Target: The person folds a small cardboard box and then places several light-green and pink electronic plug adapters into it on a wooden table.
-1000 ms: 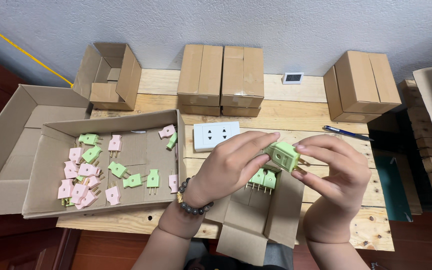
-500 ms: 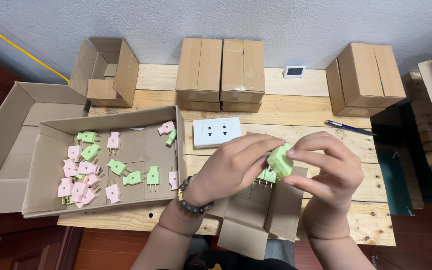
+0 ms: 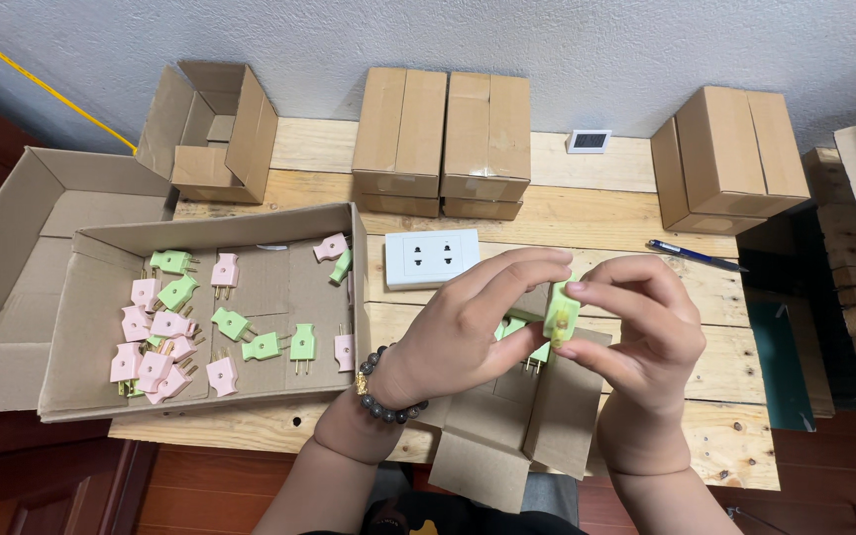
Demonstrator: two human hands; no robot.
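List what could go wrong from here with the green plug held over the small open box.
1. The light-green plastic plug is pinched only at fingertips by the left hand and right hand; it could slip and drop.
2. The small open cardboard box beneath overhangs the edge of the wooden table; a nudge might tip it off.
3. Both hands hide much of that box, so the plugs inside could get bumped.

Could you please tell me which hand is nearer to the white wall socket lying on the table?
Left. The left hand sits just below the white socket; the right hand is farther right.
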